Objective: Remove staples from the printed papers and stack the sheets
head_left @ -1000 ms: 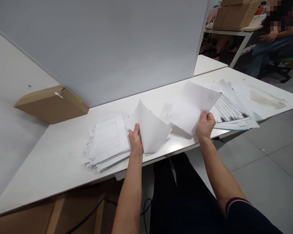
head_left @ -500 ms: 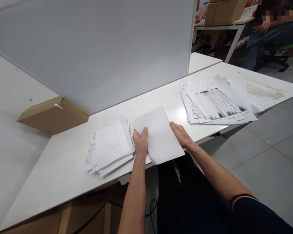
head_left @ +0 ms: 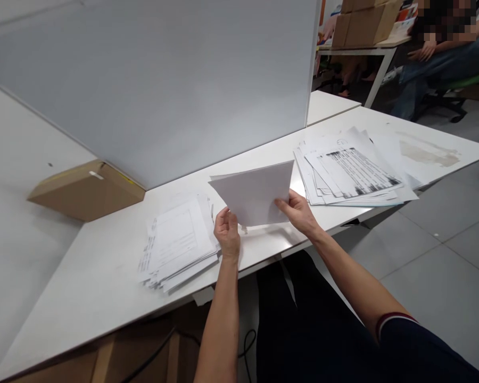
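Note:
I hold a few blank white sheets (head_left: 253, 192) upright above the white table (head_left: 104, 271). My left hand (head_left: 227, 234) grips their lower left corner and my right hand (head_left: 297, 213) grips the lower right edge. Just left of my left hand lies a stack of printed forms (head_left: 179, 242), close to the table's front edge. Further right a spread pile of printed sheets (head_left: 349, 170) lies flat on the table.
A grey divider panel (head_left: 163, 85) stands behind the papers. A flat cardboard box (head_left: 85, 189) lies at the left, against the panel. At the far right a person sits on a chair (head_left: 443, 64), with cardboard boxes (head_left: 367, 21) on a further table.
My right hand set its sheet down on the right pile, then joined my left hand. The sheets lay flat on the table edge half a second ago; now both hands have raised them upright.

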### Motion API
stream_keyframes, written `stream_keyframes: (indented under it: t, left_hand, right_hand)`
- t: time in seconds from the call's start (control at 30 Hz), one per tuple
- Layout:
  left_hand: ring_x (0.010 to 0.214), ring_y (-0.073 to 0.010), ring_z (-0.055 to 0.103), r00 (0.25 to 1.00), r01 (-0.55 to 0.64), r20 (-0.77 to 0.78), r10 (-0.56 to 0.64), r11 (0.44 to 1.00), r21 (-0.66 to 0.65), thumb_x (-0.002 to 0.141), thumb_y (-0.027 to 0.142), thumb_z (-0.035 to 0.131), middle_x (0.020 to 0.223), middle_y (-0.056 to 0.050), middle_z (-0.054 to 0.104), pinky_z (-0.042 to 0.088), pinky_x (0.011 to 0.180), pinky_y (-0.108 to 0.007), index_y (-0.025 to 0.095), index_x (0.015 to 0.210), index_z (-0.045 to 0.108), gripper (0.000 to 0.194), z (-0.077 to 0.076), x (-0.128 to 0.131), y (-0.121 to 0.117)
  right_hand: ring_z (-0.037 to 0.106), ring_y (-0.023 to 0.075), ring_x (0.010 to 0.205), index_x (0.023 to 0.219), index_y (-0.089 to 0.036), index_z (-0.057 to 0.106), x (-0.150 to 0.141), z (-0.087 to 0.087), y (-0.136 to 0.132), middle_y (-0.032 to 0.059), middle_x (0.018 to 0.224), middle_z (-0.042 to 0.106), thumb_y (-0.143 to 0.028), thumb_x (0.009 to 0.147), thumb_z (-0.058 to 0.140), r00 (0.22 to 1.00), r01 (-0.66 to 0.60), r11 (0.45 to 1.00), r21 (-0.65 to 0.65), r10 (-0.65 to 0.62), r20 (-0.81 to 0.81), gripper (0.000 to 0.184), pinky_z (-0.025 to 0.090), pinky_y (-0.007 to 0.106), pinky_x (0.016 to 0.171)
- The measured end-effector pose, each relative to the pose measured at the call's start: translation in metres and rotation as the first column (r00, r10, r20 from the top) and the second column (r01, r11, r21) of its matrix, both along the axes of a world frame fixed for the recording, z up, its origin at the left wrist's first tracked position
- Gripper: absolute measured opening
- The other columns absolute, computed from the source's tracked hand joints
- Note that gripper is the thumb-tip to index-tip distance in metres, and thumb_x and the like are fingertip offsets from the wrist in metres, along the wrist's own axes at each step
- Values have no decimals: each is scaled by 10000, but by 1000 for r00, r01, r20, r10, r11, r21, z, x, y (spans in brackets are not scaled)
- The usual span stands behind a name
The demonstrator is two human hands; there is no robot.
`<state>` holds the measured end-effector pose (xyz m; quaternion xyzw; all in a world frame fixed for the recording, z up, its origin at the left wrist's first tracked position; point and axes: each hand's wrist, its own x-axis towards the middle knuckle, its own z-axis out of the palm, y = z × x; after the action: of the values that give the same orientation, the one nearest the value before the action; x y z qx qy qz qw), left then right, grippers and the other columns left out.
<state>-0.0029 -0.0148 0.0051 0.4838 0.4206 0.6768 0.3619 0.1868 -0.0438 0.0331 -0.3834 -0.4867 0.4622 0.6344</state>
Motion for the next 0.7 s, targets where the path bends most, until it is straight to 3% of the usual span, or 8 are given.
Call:
stream_keyframes:
  t: [0.17,0.37,0.6,0.7]
  left_hand:
    - [692,-104,552,994,-12,-111,16,999,34,758,475,627,726,-4,593,445,671,-217,153,804,597,327,2,1,-2]
    - [633,-86,511,985,-94,-135,103,993,72,799,451,585,651,21,556,424,641,-202,150,726,583,310,-4,0,0]
    - [890,-148,599,984,-60,-160,78,992,112,856,429,513,912,-56,651,457,810,-254,152,1001,599,324,-3,2,-1]
    - [914,-157,604,972,-87,-205,113,988,131,883,419,469,906,-62,650,457,838,-266,153,997,591,314,-2,2,-3]
  right_hand:
    - [572,150,777,859,-206,571,-4,-16,1,1,820,618,-403,789,630,1000,-11,998,-55,12,17,217,463,269,702]
    - [556,151,776,889,-202,549,-8,-16,0,5,831,596,-443,825,570,995,6,998,-55,-1,97,250,456,261,694]
    - [548,165,766,908,-212,524,-18,-13,0,18,847,595,-434,863,494,933,130,991,-18,-116,342,229,439,263,670]
    - [544,165,744,911,-215,516,-21,-11,1,18,837,596,-419,868,475,909,139,990,4,-129,397,212,432,265,654]
